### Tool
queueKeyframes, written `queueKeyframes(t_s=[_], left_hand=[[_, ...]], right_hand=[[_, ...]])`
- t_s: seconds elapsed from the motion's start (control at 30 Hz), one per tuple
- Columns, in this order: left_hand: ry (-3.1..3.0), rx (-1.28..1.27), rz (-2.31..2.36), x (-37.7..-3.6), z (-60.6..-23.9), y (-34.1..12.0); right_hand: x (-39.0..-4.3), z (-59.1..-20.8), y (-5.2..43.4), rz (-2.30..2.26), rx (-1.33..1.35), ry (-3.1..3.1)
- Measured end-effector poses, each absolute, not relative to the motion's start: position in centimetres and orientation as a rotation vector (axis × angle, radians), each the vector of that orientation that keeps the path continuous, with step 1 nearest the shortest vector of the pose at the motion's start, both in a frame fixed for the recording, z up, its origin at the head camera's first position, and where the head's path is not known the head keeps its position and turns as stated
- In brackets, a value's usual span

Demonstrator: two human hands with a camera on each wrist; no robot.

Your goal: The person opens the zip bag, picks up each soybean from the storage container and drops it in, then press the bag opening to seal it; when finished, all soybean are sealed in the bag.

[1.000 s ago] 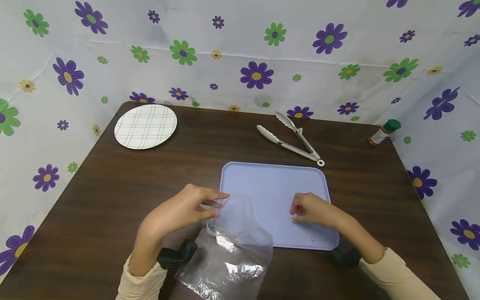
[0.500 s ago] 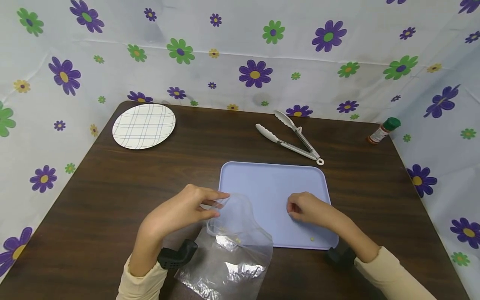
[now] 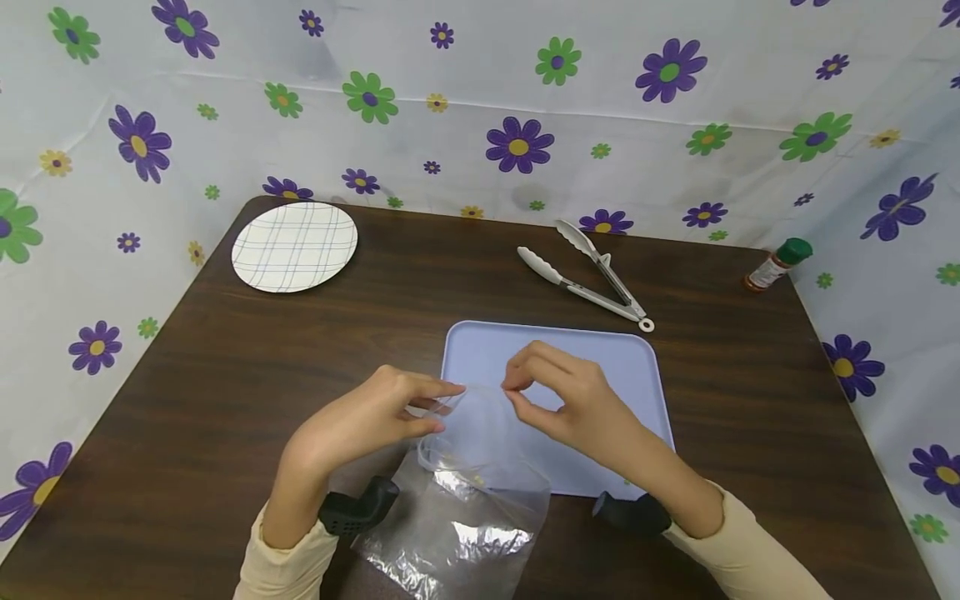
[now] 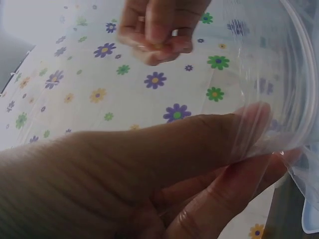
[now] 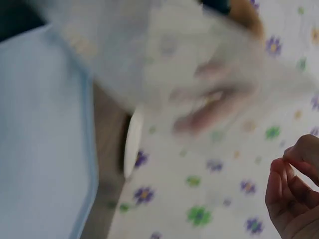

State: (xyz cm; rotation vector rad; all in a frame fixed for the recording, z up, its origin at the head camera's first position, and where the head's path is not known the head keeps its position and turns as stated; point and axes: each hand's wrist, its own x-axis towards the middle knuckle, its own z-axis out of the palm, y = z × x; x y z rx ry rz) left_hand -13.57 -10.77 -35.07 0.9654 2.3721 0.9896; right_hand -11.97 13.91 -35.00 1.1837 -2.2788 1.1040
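My left hand [image 3: 386, 412] holds a clear plastic zip bag [image 3: 465, 533] by its mouth, which gapes over the near-left part of a pale blue tray [image 3: 476, 346]. The bag's lower part lies toward me on the table. A small yellow piece [image 3: 478, 479] shows through the plastic. My right hand [image 3: 573, 396] is at the bag's mouth, thumb and fingertips pinched together. In the left wrist view, a small yellow piece [image 4: 157, 46] peeks out between those fingertips. Another small yellow-green piece [image 3: 627, 481] lies on the tray beside my right forearm.
Spread tongs [image 3: 592, 287] lie behind the tray. A white plate with a grid pattern [image 3: 295, 247] is at the far left of the dark wood table [image 3: 225, 417], and a green-capped spice bottle [image 3: 776, 265] stands at the far right. A flowered cloth hangs behind.
My right hand picked a small yellow piece off the tray, then moved left and up to the bag's mouth. The left hand has kept its hold on the bag.
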Motion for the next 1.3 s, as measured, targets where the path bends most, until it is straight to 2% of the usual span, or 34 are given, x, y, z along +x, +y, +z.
queueKeyframes(t_s=[0.23, 0.4, 0.7, 0.83, 1.07, 1.3], left_hand=[[2.394, 0.963, 0.988, -13.4, -34.5, -10.7], [2.407, 0.959, 0.964, -13.4, -34.3, -10.6], [2.413, 0.939, 0.973, -13.2, -34.4, -10.9], [2.411, 0.921, 0.982, -13.1, -34.6, -11.0], [2.394, 0.931, 0.995, -13.4, -34.8, -11.2], [2.376, 0.905, 0.989, -13.6, -35.0, -11.1]], right_hand=[[-11.5, -34.4, 11.1, 0.959, 1.518, -2.255], [-11.5, -34.7, 11.1, 0.965, 1.542, -2.319], [-11.5, -34.8, 15.8, 1.297, 1.187, -2.394], [-10.8, -35.8, 18.6, 1.313, 1.017, -2.500], [-9.6, -39.4, 23.5, 0.869, 0.740, -2.942], [-8.0, -43.1, 25.0, 0.617, 0.613, -3.095]])
